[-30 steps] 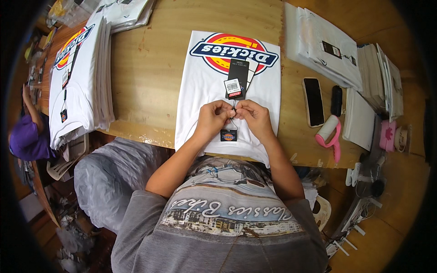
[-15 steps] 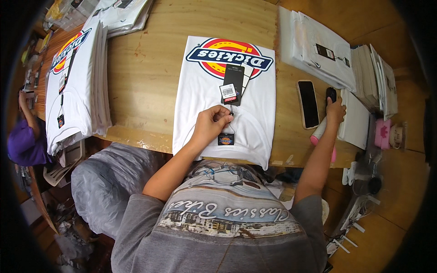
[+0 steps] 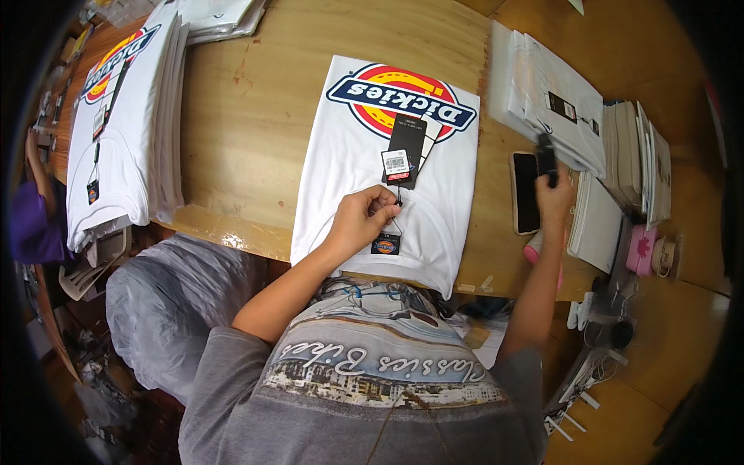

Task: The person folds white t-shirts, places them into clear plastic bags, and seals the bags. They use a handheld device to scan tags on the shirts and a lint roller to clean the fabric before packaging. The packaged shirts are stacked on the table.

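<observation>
A folded white T-shirt [image 3: 434, 182] with a red, yellow and navy printed logo lies in front of me, neck toward me. Black and white hang tags [image 3: 405, 147] rest on it, joined by a thin cord to the black neck label [image 3: 385, 243]. My left hand [image 3: 363, 219] pinches that cord between thumb and fingers, just below the tags. Off to the right, my right hand [image 3: 555, 198] is closed around a small, dark elongated tool [image 3: 547, 159], raised above the table beside a phone [image 3: 525, 194]. Motion blur hides the tool's exact kind.
A stack of folded white T-shirts [image 3: 167, 124] stands at the left, with bagged shirts [image 3: 221, 17] behind it. More bagged shirts [image 3: 535, 85] lie at the far right. A grey plastic-wrapped bundle [image 3: 174, 310] sits below the table edge. Another person's purple sleeve [image 3: 39, 225] shows far left.
My right hand has lifted the dark tool from beside the phone and swung it slightly left. My left hand keeps its pinch on the tag cord. The whole view has shifted slightly.
</observation>
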`<state>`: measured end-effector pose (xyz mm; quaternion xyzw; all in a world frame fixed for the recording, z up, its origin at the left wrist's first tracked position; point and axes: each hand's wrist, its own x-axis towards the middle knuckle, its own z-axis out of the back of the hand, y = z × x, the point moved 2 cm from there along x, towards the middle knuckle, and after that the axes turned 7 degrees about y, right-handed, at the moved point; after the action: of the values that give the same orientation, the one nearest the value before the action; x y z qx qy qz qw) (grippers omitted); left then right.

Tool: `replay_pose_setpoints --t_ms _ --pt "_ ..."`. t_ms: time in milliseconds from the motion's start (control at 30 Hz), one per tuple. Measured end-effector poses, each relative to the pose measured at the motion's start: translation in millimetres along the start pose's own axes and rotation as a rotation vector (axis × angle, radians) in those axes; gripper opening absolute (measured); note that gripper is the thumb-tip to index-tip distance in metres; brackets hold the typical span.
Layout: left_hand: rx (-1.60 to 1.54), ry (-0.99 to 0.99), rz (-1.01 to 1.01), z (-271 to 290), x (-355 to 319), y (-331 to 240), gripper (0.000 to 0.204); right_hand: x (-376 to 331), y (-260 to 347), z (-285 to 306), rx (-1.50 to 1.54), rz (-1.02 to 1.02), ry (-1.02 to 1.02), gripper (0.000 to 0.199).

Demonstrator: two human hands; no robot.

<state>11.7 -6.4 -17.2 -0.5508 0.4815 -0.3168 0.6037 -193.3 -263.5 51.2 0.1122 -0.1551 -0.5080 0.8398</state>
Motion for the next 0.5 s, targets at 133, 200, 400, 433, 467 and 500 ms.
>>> replay_pose_setpoints --t_ms 133,200,400,433,467,500 --pt "0.0 0.037 0.052 0 -1 -2 0.007 -60 108 -17 0.459 0.393 0.327 0.037" --pt "-0.024 0.055 0.047 0 -1 -6 0.007 -73 127 -27 0.492 0.403 0.496 0.034" --pt "-0.046 0.036 0.043 -2 -1 -6 0.008 -79 139 -36 0.371 0.473 0.663 0.033" --pt "-0.043 0.033 0.042 -2 0 -7 0.008 -80 144 -36 0.326 0.487 0.659 0.034" --pt "-0.03 0.028 0.042 -1 0 -7 0.008 -81 146 -36 0.282 0.501 0.655 0.035" --pt "-0.016 0.026 0.041 -1 0 -7 0.008 -81 147 -37 0.279 0.487 0.662 0.036"
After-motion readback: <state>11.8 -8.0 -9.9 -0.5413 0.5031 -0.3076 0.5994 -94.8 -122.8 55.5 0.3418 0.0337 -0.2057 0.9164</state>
